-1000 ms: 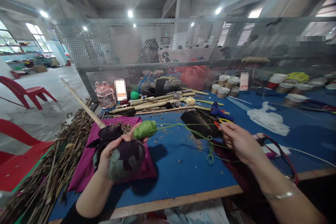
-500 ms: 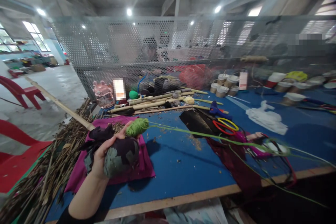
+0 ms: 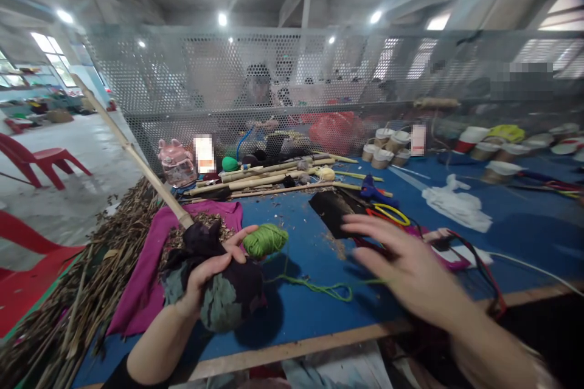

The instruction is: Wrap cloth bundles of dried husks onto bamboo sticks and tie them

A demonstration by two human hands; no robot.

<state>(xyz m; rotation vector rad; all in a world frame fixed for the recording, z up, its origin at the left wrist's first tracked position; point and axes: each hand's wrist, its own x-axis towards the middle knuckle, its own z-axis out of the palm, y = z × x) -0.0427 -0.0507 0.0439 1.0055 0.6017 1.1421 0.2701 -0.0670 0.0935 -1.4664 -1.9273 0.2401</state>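
My left hand (image 3: 207, 273) grips a dark, grey-patched cloth bundle (image 3: 230, 298) tied round a bamboo stick (image 3: 141, 164) that slants up to the left. A ball of green yarn (image 3: 265, 239) rests against the fingertips of that hand. From the ball a loose green strand (image 3: 314, 285) loops over the blue table (image 3: 319, 322) toward my right hand (image 3: 401, 261). My right hand hovers over the table, fingers apart and slightly blurred. Under the bundle lies a magenta cloth (image 3: 137, 292) with dry plant bits on it.
Dry stalks (image 3: 91, 267) are heaped at the left edge. Bamboo sticks (image 3: 274, 179) lie across the back, near a pink jar (image 3: 177, 161). Blue glue gun (image 3: 376, 189), yellow ring (image 3: 391, 214), white plastic bag (image 3: 458, 203) and paper cups (image 3: 382, 158) are to the right. A perforated screen stands behind.
My right hand has come into view from the right. My left hand, with bundle and yarn ball, has shifted right, and the stick stands steeper. The long taut strand now hangs slack.
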